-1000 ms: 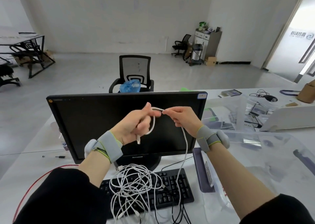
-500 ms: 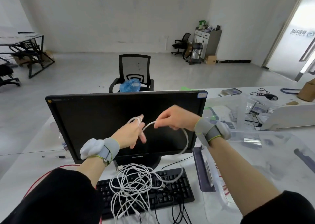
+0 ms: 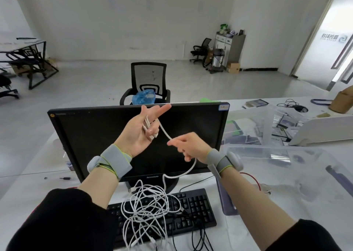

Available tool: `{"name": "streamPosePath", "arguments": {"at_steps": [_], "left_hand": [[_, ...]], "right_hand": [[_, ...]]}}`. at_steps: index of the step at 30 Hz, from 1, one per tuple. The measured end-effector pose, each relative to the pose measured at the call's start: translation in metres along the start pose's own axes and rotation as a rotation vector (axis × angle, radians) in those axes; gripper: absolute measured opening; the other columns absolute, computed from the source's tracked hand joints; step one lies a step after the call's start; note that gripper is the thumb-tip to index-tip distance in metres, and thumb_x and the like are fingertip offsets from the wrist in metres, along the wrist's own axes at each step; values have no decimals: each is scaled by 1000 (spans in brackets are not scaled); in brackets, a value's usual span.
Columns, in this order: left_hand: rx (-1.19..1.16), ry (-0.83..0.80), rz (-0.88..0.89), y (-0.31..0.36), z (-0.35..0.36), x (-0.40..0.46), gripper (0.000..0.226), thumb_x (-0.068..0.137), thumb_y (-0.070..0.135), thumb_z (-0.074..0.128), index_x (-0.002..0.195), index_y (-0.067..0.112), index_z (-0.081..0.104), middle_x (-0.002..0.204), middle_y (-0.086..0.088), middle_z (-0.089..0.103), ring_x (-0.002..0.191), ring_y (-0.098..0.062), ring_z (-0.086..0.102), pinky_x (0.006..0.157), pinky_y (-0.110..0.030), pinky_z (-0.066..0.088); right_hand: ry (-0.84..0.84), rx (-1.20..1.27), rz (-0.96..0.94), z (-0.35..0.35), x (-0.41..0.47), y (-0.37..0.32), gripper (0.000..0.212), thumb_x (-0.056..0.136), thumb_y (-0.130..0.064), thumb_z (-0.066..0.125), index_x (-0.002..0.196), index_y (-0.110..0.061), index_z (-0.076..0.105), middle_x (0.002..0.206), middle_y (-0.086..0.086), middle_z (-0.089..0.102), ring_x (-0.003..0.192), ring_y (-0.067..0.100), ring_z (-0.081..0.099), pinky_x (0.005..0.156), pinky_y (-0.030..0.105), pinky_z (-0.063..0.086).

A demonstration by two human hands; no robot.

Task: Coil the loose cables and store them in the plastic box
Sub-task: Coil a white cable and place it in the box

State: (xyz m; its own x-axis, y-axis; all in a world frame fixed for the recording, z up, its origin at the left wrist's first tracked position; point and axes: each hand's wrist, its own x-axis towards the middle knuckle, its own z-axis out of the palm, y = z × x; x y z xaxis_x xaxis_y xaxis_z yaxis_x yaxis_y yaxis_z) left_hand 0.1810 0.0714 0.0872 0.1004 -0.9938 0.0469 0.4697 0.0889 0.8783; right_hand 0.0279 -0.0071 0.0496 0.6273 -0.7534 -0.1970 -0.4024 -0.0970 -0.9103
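Note:
My left hand point(image 3: 140, 134) is raised in front of the monitor, palm toward me, index finger and thumb stretched out. A few loops of a white cable point(image 3: 165, 134) are wound round its curled middle fingers. My right hand point(image 3: 188, 146) pinches the same cable just right of and below the left hand. From there the cable drops to a tangle of white cables point(image 3: 147, 214) lying on the black keyboard point(image 3: 196, 208). The clear plastic box point(image 3: 298, 166) with a purple latch point(image 3: 227, 203) stands to the right of the keyboard.
A black monitor point(image 3: 91, 136) stands right behind my hands. Black cables point(image 3: 198, 237) hang off the keyboard's front. A red wire point(image 3: 254, 180) lies near the box. Clear plastic packaging and a white device point(image 3: 321, 128) crowd the desk's far right.
My left hand has risen and turned palm up with the loops on its fingers. My right hand has dropped lower, drawing the cable down from the left fingers.

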Motion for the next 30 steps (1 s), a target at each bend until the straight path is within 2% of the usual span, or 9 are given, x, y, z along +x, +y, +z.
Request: {"name": "streamPosePath", "arguments": {"at_steps": [3,5,8,10,13,15,21,26,30], "left_hand": [[145,144,-17,-2,-9,2,48,103,33,28,147,16,24,138,0,52,54,-5,49,65,-17,44],[355,226,-40,-8,-15,5,49,104,27,31,149,16,18,149,-1,38,87,-16,67,73,-23,51],[667,149,-118,-24,-20,5,48,104,19,27,150,14,14,154,-6,28,131,-28,43,102,-30,39],[953,23,-207,-35,-23,0,46,104,20,28,149,16,19,141,-11,48,121,-19,51,101,-23,35],[1174,-55,-297,-37,-23,-6,40,104,27,24,135,11,43,72,-6,65,57,-13,53,59,-19,42],[1080,-35,-332,-31,-20,-6,48,103,36,23,111,5,59,47,1,44,37,-11,34,41,-17,30],[244,-103,-272,-8,-11,-13,55,92,51,31,51,19,50,39,7,25,27,-5,19,40,-21,10],[-315,-152,-39,8,-1,-10,42,97,33,34,100,9,68,37,8,42,30,-9,14,33,-13,23],[-371,119,139,18,5,3,31,100,23,38,121,7,56,97,3,73,51,-1,58,49,-9,44]], "right_hand": [[-225,-150,70,5,-10,-5,27,96,-22,51,114,-7,66,62,0,38,46,9,26,39,16,30],[-346,-297,61,6,-17,-13,26,95,-26,51,113,-14,67,62,-2,38,48,8,27,43,16,30],[-362,-590,-51,2,-15,-30,26,91,-31,57,109,-17,70,68,-1,48,51,7,37,47,14,36],[-276,-660,-127,-7,-8,-39,25,89,-28,62,105,-13,72,65,-3,51,47,3,43,45,9,33],[-85,-616,-133,-26,-2,-40,20,86,-23,66,100,-11,73,67,-8,57,48,0,48,48,8,34],[34,-493,-116,-37,1,-34,17,85,-23,68,95,-11,74,76,-2,62,51,4,48,52,11,40],[195,41,14,-42,5,-17,12,86,-23,68,87,-11,69,68,1,46,53,8,44,54,18,52],[192,-84,30,-15,10,3,23,88,-39,63,79,-18,68,67,4,42,47,9,42,44,17,44],[-1,-194,23,13,4,1,37,96,-43,47,84,-16,70,58,-1,37,37,8,29,36,17,30]]}}
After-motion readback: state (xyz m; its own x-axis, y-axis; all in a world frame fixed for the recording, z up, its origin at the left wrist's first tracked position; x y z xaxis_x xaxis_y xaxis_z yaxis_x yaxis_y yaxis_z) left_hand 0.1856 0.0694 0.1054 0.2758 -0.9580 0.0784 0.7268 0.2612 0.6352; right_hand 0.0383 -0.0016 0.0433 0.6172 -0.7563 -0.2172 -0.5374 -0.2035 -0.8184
